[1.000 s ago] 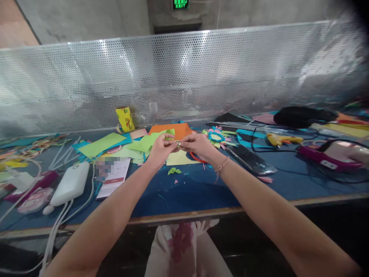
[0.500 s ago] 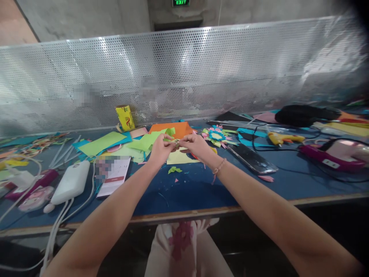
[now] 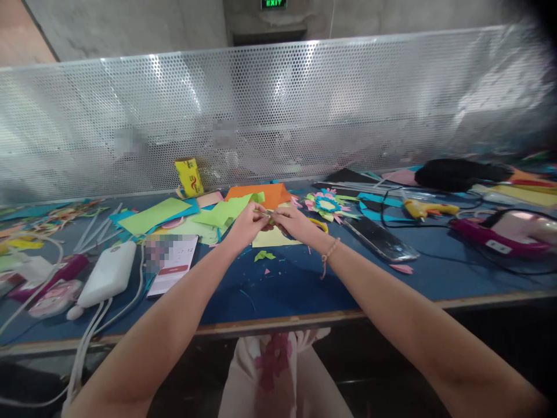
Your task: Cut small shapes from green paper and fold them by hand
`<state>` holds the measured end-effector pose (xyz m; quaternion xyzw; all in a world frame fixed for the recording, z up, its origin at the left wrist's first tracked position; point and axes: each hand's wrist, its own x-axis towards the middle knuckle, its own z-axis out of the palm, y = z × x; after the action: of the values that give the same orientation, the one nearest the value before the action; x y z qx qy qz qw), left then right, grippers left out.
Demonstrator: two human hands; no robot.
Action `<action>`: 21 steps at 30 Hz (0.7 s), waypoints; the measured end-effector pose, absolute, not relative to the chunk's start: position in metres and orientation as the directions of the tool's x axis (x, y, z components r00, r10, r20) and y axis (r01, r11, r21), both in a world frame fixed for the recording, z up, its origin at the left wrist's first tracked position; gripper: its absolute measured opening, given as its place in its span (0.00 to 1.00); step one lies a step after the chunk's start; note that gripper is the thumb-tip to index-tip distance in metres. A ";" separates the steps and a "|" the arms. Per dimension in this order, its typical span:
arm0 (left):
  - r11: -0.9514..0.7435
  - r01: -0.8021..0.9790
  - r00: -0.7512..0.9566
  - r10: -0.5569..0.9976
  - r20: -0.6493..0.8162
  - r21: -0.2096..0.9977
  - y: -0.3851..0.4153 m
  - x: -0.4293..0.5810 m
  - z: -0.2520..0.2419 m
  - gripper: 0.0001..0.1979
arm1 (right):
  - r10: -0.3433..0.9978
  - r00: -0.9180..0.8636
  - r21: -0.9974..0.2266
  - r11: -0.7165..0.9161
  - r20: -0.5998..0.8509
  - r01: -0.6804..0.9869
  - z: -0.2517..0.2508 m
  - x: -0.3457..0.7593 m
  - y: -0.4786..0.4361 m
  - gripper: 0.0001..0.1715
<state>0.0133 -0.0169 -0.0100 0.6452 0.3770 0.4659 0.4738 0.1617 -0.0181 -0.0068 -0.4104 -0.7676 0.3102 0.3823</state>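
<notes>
Over the middle of the blue table, my left hand and my right hand meet fingertip to fingertip. Both are closed in a pinch on a small piece of green paper, mostly hidden by the fingers. Beneath them lies a pale yellow sheet. Crumpled green scraps rest just in front of it. Behind my hands are light green paper and an orange sheet. A yellow loop, partly covered, shows beside my right hand, near a layered paper flower.
To the left lie a phone with a lit screen and a white power bank with cables. On the right are a dark phone, a yellow glue gun and a purple power strip. A perforated metal panel stands behind.
My fingers have shifted slightly around the paper, and my right hand's fingers are more curled together. A red part near my right hand is now covered. The table items stay put.
</notes>
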 end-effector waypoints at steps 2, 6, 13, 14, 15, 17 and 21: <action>-0.200 0.001 0.258 0.947 0.193 0.980 -0.017 0.015 -0.010 0.08 | 0.860 -0.377 -0.801 0.479 0.344 0.360 -0.006 0.161 -0.018 0.15; -0.045 -0.040 0.272 0.961 0.054 0.998 -0.019 0.017 -0.008 0.06 | 0.841 -0.373 -0.828 0.499 0.391 0.258 -0.006 0.160 -0.017 0.16; -0.134 -0.123 0.273 0.948 0.163 0.983 -0.026 0.019 -0.003 0.06 | 0.867 -0.401 -0.951 0.306 0.294 -0.037 -0.012 0.157 -0.016 0.16; -0.142 -0.121 0.274 0.946 0.171 0.982 -0.027 0.019 -0.003 0.06 | 0.872 -0.401 -0.957 0.287 0.280 -0.045 -0.012 0.157 -0.016 0.16; -0.151 -0.112 0.273 0.946 0.176 0.982 -0.027 0.019 -0.002 0.06 | 0.874 -0.402 -0.959 0.281 0.273 -0.039 -0.012 0.157 -0.017 0.16; -0.161 -0.087 0.265 0.948 0.179 0.983 -0.028 0.020 -0.002 0.07 | 0.867 -0.408 -0.949 0.316 0.286 0.006 -0.011 0.156 -0.018 0.16; -0.153 -0.080 0.288 0.942 0.170 0.985 -0.029 0.022 0.000 0.09 | 0.856 -0.353 -0.893 0.438 0.378 0.106 -0.008 0.153 -0.020 0.18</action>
<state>0.0215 -0.0294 -0.0003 0.5938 0.3632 0.4731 0.5400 0.1533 -0.0203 -0.0076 -0.3372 -0.7135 0.4092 0.4580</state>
